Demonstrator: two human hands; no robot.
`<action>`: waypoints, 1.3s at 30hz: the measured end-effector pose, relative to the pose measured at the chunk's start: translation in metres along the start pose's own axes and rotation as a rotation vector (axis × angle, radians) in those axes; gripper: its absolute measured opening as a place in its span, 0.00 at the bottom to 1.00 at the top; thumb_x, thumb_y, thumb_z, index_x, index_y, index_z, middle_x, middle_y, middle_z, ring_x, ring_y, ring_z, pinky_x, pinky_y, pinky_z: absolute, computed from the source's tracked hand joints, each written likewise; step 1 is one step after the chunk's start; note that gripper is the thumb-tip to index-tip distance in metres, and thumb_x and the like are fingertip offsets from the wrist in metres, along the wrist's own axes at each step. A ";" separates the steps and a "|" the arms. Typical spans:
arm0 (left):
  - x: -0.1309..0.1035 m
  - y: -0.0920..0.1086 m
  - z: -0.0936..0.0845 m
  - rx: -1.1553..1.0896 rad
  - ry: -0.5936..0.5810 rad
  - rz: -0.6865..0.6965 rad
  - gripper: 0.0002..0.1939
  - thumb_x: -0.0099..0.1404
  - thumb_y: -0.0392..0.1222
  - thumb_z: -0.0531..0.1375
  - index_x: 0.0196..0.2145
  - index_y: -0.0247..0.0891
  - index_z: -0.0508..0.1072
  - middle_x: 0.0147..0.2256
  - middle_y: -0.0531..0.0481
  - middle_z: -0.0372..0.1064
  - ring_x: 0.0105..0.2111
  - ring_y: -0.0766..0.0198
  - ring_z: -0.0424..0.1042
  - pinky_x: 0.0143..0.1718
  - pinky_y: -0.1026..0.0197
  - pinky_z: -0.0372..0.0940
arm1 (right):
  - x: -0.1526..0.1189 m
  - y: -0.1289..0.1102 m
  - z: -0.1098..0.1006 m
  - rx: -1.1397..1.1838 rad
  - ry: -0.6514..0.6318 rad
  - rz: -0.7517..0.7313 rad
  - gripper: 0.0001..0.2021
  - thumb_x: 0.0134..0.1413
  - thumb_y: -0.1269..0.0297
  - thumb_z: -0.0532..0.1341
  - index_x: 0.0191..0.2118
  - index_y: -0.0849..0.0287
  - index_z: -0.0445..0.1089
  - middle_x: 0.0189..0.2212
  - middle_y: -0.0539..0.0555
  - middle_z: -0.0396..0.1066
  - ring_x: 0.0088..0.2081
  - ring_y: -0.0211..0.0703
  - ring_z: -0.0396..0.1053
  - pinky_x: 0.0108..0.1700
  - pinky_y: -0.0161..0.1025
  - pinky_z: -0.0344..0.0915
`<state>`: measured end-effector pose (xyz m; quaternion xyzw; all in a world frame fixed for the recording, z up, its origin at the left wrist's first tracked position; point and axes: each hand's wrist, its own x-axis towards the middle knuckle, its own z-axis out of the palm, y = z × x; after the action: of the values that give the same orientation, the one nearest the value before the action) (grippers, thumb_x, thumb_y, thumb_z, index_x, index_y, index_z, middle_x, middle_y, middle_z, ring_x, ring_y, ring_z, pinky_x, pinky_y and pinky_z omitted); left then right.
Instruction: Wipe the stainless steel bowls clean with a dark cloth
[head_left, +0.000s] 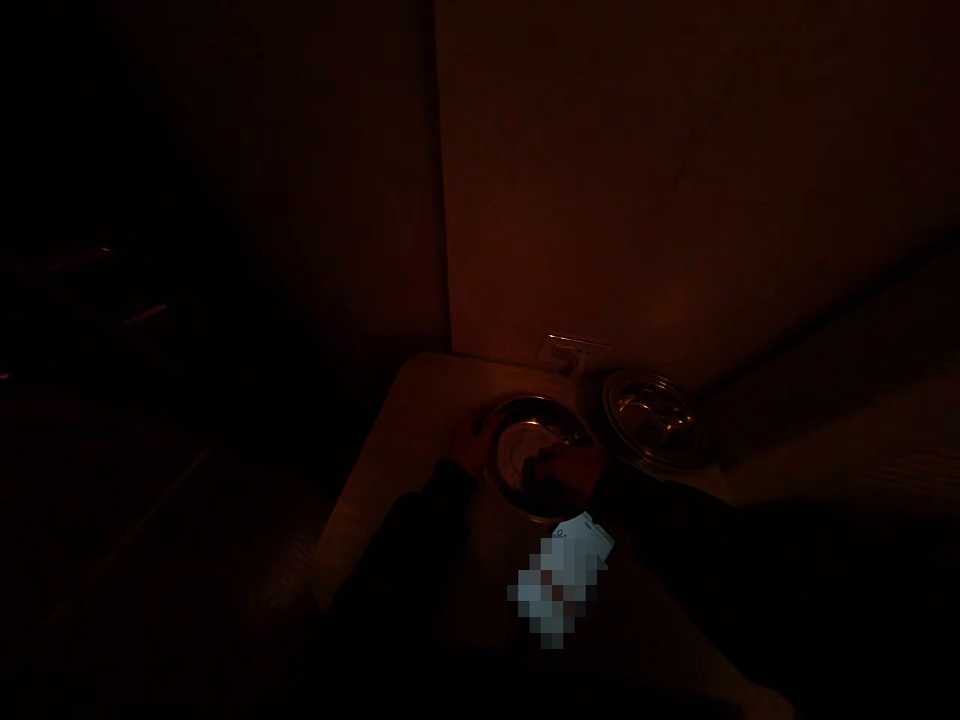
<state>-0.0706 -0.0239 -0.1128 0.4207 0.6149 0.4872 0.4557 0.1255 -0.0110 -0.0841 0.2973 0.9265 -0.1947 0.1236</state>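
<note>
Round metal dish (525, 437): lay on the table just below the centre of the frame, right of the midline; shone faintly along the rim and the pale inner floor.

Left hand (471, 442): reached in from the lower left; was placed at the dish's left edge, apparently touching the rim. Showed too darkly to tell how far the fingers were open or whether closed on the rim.

Right hand (576, 472): reached in from the right, over the dish's right side. Extended with bent fingers above the inner floor, beside a dark patch; impossible to tell how wide the fingers stood or whether closed on anything.

Dark sleeves (409, 540): covered both arms, from lower left and lower right.

Second metal vessel (651, 418): stood just beyond the dish, toward the right; was round, ringed at the rim and lit by small orange glints.

Flat rectangular item (571, 350): lay behind the dish, near the wall; caught light along the upper edge. Too dim to identify.

Pale card (587, 537): showed below the dish, lower centre, largely blurred by blocks.

Table (420, 400): was light-toned, with a rounded far-left corner.

Wall (600, 190): rose behind, dim reddish brown, with a dark vertical seam near the upper centre.
</note>
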 end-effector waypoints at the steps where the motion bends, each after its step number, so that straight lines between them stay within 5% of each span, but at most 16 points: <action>1: 0.001 0.000 0.000 0.004 -0.007 0.000 0.13 0.63 0.38 0.58 0.42 0.33 0.79 0.45 0.43 0.77 0.48 0.54 0.75 0.53 0.53 0.66 | 0.002 -0.002 0.000 -0.007 0.004 0.011 0.15 0.63 0.59 0.60 0.53 0.58 0.67 0.54 0.57 0.67 0.51 0.49 0.68 0.51 0.53 0.68; 7: -0.004 -0.003 0.002 -0.044 -0.040 -0.054 0.16 0.65 0.38 0.56 0.47 0.31 0.76 0.50 0.40 0.74 0.51 0.55 0.73 0.56 0.55 0.63 | 0.040 -0.019 -0.006 -0.066 0.095 0.152 0.17 0.63 0.59 0.60 0.54 0.58 0.66 0.55 0.58 0.65 0.51 0.49 0.68 0.51 0.53 0.68; 11: -0.016 -0.014 0.011 -0.102 0.163 -0.066 0.17 0.66 0.39 0.54 0.49 0.29 0.74 0.51 0.38 0.73 0.50 0.55 0.72 0.55 0.55 0.64 | 0.060 -0.022 -0.009 -0.099 0.144 0.252 0.17 0.63 0.58 0.60 0.54 0.58 0.66 0.53 0.57 0.67 0.49 0.48 0.69 0.49 0.51 0.69; 18: -0.013 -0.015 0.014 -0.051 0.216 -0.006 0.14 0.66 0.37 0.54 0.41 0.31 0.78 0.43 0.40 0.77 0.44 0.54 0.75 0.50 0.54 0.66 | 0.032 -0.019 -0.009 -0.083 0.014 0.053 0.15 0.62 0.61 0.61 0.52 0.58 0.68 0.56 0.57 0.65 0.55 0.51 0.65 0.55 0.55 0.65; 24: -0.008 -0.006 0.007 0.056 0.102 0.023 0.15 0.67 0.38 0.53 0.44 0.32 0.78 0.46 0.40 0.76 0.48 0.54 0.74 0.53 0.52 0.65 | 0.003 -0.001 -0.009 -0.080 -0.091 0.136 0.12 0.62 0.60 0.61 0.49 0.58 0.70 0.50 0.56 0.70 0.48 0.46 0.70 0.50 0.51 0.68; 33: -0.007 -0.007 0.011 0.073 0.139 0.017 0.15 0.67 0.36 0.53 0.45 0.31 0.77 0.47 0.39 0.75 0.49 0.54 0.74 0.54 0.53 0.65 | 0.036 0.003 -0.019 -0.116 0.090 0.319 0.16 0.63 0.59 0.59 0.54 0.58 0.66 0.53 0.57 0.67 0.49 0.47 0.69 0.49 0.51 0.69; 39: -0.006 -0.014 0.017 0.014 0.180 0.020 0.16 0.68 0.37 0.52 0.46 0.28 0.76 0.47 0.38 0.75 0.47 0.54 0.74 0.53 0.54 0.65 | 0.034 -0.021 -0.001 -0.066 0.067 0.117 0.16 0.61 0.61 0.61 0.53 0.58 0.68 0.57 0.57 0.65 0.56 0.52 0.65 0.56 0.57 0.63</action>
<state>-0.0537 -0.0280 -0.1279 0.3845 0.6526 0.5231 0.3908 0.0851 -0.0090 -0.0885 0.3532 0.9171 -0.1462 0.1136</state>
